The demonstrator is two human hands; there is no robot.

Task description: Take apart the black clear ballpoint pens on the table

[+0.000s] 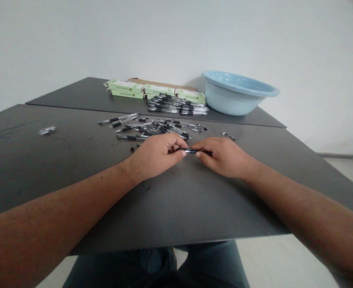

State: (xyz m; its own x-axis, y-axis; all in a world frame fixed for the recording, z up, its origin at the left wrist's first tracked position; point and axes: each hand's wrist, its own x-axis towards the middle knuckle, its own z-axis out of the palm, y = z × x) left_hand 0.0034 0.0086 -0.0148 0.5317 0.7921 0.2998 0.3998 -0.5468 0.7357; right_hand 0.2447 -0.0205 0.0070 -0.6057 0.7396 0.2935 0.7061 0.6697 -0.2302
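Observation:
Between my two hands lies a dark pen [191, 151], held level just above the near half of the table. My left hand [161, 154] pinches its left end between thumb and fingers. The thumb and fingers of my right hand [224, 156] close on its right part. Both ends are partly covered by the fingers. Just beyond my hands is a loose heap of pens and pen parts [161, 127], clear with black grips. Small black pieces [132, 149] sit beside my left hand.
Farther back, a neat stack of pens [176, 105] lies before several green and white boxes [125, 89]. A light blue basin [236, 98] stands at the back right. Clear caps [47, 130] lie at left, and a small clip-like part [229, 136] at right.

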